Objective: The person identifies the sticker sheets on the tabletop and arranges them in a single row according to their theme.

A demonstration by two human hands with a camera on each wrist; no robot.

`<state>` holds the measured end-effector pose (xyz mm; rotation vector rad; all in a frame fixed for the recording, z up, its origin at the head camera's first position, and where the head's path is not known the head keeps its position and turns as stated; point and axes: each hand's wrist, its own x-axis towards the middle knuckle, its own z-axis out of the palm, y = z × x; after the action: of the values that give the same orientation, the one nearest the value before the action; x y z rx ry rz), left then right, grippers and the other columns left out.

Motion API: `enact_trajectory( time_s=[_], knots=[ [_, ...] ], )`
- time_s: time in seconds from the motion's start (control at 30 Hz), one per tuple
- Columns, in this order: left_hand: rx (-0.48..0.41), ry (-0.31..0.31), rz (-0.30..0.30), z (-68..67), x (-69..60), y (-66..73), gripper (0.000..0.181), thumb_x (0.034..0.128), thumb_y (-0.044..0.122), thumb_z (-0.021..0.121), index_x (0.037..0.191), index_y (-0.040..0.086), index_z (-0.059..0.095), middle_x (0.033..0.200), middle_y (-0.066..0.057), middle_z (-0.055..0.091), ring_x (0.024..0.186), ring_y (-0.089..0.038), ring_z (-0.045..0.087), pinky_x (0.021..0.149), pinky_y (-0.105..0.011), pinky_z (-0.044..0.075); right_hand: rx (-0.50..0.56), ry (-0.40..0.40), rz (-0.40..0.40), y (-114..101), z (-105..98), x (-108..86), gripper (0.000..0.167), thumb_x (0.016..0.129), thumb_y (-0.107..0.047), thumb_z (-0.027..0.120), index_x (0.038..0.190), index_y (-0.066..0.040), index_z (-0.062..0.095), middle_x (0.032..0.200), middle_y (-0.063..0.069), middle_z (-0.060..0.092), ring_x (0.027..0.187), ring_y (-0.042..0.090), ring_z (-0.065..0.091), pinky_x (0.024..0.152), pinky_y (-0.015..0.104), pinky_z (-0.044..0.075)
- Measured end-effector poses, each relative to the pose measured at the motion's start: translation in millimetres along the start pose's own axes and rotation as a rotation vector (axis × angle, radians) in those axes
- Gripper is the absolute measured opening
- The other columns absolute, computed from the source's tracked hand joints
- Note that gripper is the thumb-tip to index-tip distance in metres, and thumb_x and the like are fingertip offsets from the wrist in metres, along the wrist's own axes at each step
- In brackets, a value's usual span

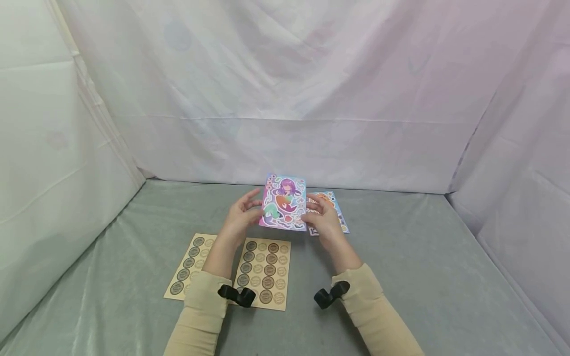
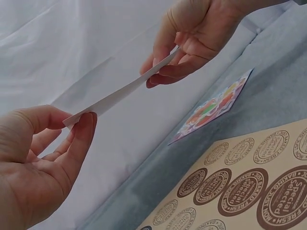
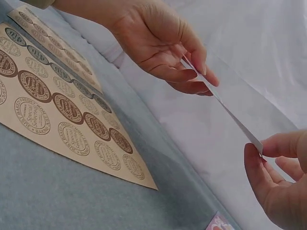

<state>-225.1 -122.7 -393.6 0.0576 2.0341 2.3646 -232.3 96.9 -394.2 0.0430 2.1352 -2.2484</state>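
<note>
The left grip (image 1: 239, 216) and right grip (image 1: 324, 217) pinch opposite edges of a mermaid sticker sheet (image 1: 284, 203), purple-haired and orange-tailed, raised above the bench (image 1: 401, 267). Its back is white. The right hand partly hides a blue-edged sheet (image 1: 332, 199). The left forearm crosses a tan label sheet (image 1: 189, 269) and a second tan sheet (image 1: 261, 269).

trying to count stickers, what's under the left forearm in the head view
The left tan sticker sheet shows partly beside the forearm; its right part is covered, so print there can't be seen. The black clip hides part of the right tan sheet.
</note>
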Motion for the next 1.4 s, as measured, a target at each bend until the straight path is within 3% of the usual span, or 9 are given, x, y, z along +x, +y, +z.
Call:
enact_trajectory(
  time_s=[0.37,0.7,1.17,1.4],
  knots=[
    [-0.012,-0.055,0.029,3.3,-4.0,10.2,0.066,0.0816,-0.01,0.058,0.143,0.01,0.044,0.109,-0.013,0.058,0.081,-0.018,0.062,0.083,-0.046,0.053,-0.004,-0.053,-0.006,-13,-8,-7.1,0.069,0.079,0.014,0.061,0.142,-0.01,0.044,0.115,0.015,0.054,0.089,0.02,0.062,0.072,0.03,0.056],
    [0.039,-0.149,0.046,4.3,-7.6,14.5,0.069,0.0794,-0.012,0.059,0.142,0.012,0.046,0.107,-0.014,0.057,0.082,-0.022,0.063,0.075,-0.04,0.056,-0.072,-0.081,-0.02,-19,-17,-16.8,0.067,0.079,0.011,0.064,0.14,-0.011,0.048,0.111,0.015,0.051,0.084,0.02,0.061,0.067,0.029,0.056],
    [0.07,-0.232,0.021,12.8,-14.1,18.6,0.065,0.0822,-0.008,0.062,0.14,0.018,0.048,0.111,-0.017,0.058,0.084,-0.029,0.064,0.078,-0.044,0.055,-0.074,-0.16,-0.034,-26,-36,-31.7,0.071,0.079,0.014,0.063,0.144,-0.005,0.041,0.112,0.017,0.049,0.084,0.019,0.063,0.07,0.034,0.057],
    [0.09,-0.277,0.019,16.2,-18.9,22.0,0.065,0.0825,-0.009,0.061,0.141,0.015,0.047,0.106,-0.017,0.058,0.081,-0.027,0.065,0.076,-0.045,0.056,-0.134,-0.165,-0.037,-28,-44,-40.7,0.071,0.081,0.012,0.065,0.145,-0.005,0.039,0.111,0.017,0.046,0.084,0.019,0.062,0.072,0.031,0.057]
  ],
)
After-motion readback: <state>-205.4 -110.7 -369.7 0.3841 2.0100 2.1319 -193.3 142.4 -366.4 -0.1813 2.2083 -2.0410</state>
